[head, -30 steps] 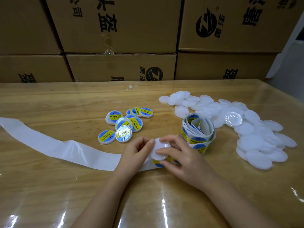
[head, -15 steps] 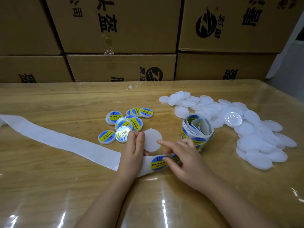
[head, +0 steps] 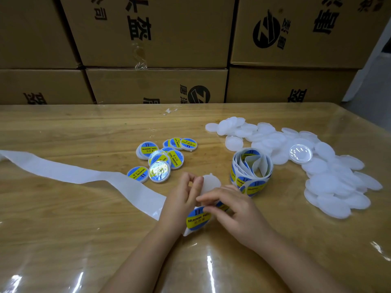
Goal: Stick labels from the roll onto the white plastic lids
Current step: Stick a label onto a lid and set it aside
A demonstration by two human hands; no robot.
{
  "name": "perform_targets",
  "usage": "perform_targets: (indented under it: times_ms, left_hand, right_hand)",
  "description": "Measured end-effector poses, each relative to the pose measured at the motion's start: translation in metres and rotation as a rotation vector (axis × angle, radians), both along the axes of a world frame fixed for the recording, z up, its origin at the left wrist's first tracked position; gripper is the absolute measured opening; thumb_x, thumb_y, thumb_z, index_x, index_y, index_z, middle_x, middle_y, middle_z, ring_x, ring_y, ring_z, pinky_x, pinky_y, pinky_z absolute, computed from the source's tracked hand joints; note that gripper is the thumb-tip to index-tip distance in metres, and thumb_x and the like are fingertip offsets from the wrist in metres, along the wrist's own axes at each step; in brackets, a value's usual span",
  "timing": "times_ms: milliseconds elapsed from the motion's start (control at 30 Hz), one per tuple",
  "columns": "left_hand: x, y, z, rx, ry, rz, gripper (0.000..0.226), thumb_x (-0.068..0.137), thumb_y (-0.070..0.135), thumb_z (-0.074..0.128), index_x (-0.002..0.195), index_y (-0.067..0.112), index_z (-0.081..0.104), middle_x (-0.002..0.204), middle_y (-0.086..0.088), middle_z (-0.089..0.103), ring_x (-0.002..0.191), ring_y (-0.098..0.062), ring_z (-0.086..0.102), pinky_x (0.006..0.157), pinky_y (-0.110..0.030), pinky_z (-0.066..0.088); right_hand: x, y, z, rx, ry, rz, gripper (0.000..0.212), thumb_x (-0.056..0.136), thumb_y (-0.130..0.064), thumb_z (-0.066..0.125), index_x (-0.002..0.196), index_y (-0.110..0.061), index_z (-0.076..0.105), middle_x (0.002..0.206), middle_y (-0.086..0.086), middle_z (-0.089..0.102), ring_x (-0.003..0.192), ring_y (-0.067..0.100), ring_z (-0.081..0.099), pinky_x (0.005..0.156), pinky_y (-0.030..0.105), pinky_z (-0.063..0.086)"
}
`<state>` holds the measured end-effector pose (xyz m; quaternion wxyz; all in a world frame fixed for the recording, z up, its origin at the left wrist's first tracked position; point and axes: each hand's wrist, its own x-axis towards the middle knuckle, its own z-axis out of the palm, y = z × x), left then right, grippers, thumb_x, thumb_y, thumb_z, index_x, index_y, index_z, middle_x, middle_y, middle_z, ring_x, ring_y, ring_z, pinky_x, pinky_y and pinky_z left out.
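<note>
My forearms reach in from the bottom edge over a wooden table (head: 63, 240) under a glossy clear cover. Nearest me, my right hand (head: 237, 214) is curled. Its thumb and forefinger pinch the upper right edge of a round blue and yellow label (head: 196, 219) that reads "SOLDERING PASTE". The label sits on a white backing strip (head: 84, 172), whose near end lifts off the table beneath my hands.

Just to the left, my left hand (head: 179, 201) has its fingers bent and pinches the left edge of a plain white lid (head: 212, 182) between thumb and fingertips. The lid is held tilted just beyond the label. I cannot tell whether it touches my right forefinger.

From under my left hand the bare strip runs away to the left edge of the view, lying on the table with one soft bend.

Beyond my hands and a little left lies a loose cluster of labelled lids (head: 160, 157), some overlapping. To the right of my hands the roll (head: 251, 170) of labels stands on end, loosely wound, with its hollow middle facing up.

Farther right, a wide pile of unlabelled white lids (head: 330, 182) spreads over the table, with one clear lid (head: 300, 153) lying on it. At the back, stacked cardboard boxes (head: 158, 39) with black printing form a wall.
</note>
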<state>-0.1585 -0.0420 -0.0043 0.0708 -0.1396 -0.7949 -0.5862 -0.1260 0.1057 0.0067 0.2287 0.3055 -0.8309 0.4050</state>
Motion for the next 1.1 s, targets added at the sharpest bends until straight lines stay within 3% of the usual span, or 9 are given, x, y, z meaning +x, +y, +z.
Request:
perform_targets:
  times_ms: [133, 300, 400, 533, 667, 833, 1033, 1100]
  left_hand:
    - [0.0, 0.004, -0.001, -0.004, -0.04, -0.01, 0.02, 0.093, 0.039, 0.046, 0.08, 0.023, 0.045, 0.055, 0.011, 0.052, 0.055, -0.001, 0.049, 0.058, -0.024, 0.04]
    - [0.002, 0.004, -0.004, -0.039, -0.013, -0.013, 0.037, 0.078, 0.063, 0.038, 0.082, 0.027, 0.044, 0.056, 0.012, 0.055, 0.054, -0.002, 0.051, 0.056, -0.025, 0.042]
    - [0.002, 0.004, -0.004, -0.066, -0.007, -0.008, 0.034, 0.079, 0.061, 0.038, 0.083, 0.028, 0.045, 0.06, -0.001, 0.061, 0.059, -0.012, 0.059, 0.062, -0.033, 0.045]
    - [0.0, 0.004, -0.003, -0.03, -0.06, 0.033, 0.022, 0.09, 0.048, 0.045, 0.085, 0.026, 0.045, 0.062, 0.0, 0.065, 0.064, -0.017, 0.062, 0.069, -0.044, 0.048]
    - [-0.007, 0.004, -0.006, -0.032, -0.112, 0.132, 0.016, 0.095, 0.035, 0.047, 0.085, 0.025, 0.043, 0.055, 0.017, 0.063, 0.056, 0.001, 0.057, 0.067, -0.036, 0.046]
    - [-0.008, 0.004, -0.007, -0.034, -0.121, 0.221, 0.015, 0.094, 0.031, 0.052, 0.083, 0.024, 0.045, 0.056, 0.005, 0.061, 0.06, -0.012, 0.057, 0.066, -0.038, 0.045]
    - [-0.005, 0.0, -0.002, -0.016, 0.005, 0.123, 0.023, 0.092, 0.022, 0.057, 0.071, 0.016, 0.055, 0.07, -0.001, 0.056, 0.063, -0.005, 0.049, 0.064, -0.023, 0.041]
    - [-0.005, -0.001, 0.001, 0.028, 0.029, 0.06, 0.02, 0.091, 0.017, 0.058, 0.071, 0.017, 0.059, 0.077, 0.002, 0.058, 0.07, 0.0, 0.053, 0.068, -0.014, 0.042]
  right_hand:
    - [0.002, -0.002, 0.002, 0.045, 0.034, 0.049, 0.016, 0.086, -0.008, 0.065, 0.1, -0.015, 0.07, 0.091, -0.012, 0.067, 0.085, -0.004, 0.054, 0.084, 0.02, 0.038]
    - [0.001, -0.001, 0.004, 0.196, 0.141, 0.071, 0.015, 0.089, -0.017, 0.063, 0.101, -0.018, 0.073, 0.087, -0.003, 0.063, 0.082, 0.012, 0.057, 0.076, 0.025, 0.04]
    - [0.002, -0.001, 0.005, 0.155, 0.158, 0.053, 0.011, 0.09, -0.019, 0.062, 0.091, -0.017, 0.074, 0.087, -0.003, 0.062, 0.081, 0.012, 0.056, 0.075, 0.027, 0.042]
    - [0.001, 0.003, 0.003, 0.082, 0.211, -0.055, 0.012, 0.088, -0.021, 0.063, 0.085, -0.016, 0.074, 0.094, 0.0, 0.061, 0.083, 0.017, 0.057, 0.076, 0.032, 0.044]
    - [-0.002, 0.006, 0.002, 0.014, 0.236, -0.173, 0.012, 0.086, -0.023, 0.064, 0.083, -0.017, 0.074, 0.094, 0.0, 0.062, 0.085, 0.019, 0.057, 0.079, 0.036, 0.042]
    - [-0.005, 0.013, 0.005, -0.062, 0.286, -0.263, 0.012, 0.084, -0.021, 0.063, 0.08, -0.015, 0.073, 0.084, -0.006, 0.064, 0.083, 0.014, 0.056, 0.077, 0.041, 0.041]
    - [-0.007, 0.019, 0.011, -0.263, 0.191, -0.344, 0.009, 0.084, -0.024, 0.06, 0.085, -0.02, 0.068, 0.086, -0.019, 0.061, 0.084, 0.016, 0.059, 0.076, 0.054, 0.046]
    - [-0.007, 0.02, 0.012, -0.312, 0.152, -0.385, 0.007, 0.084, -0.028, 0.059, 0.086, -0.026, 0.065, 0.085, -0.019, 0.062, 0.087, 0.008, 0.058, 0.078, 0.056, 0.045]
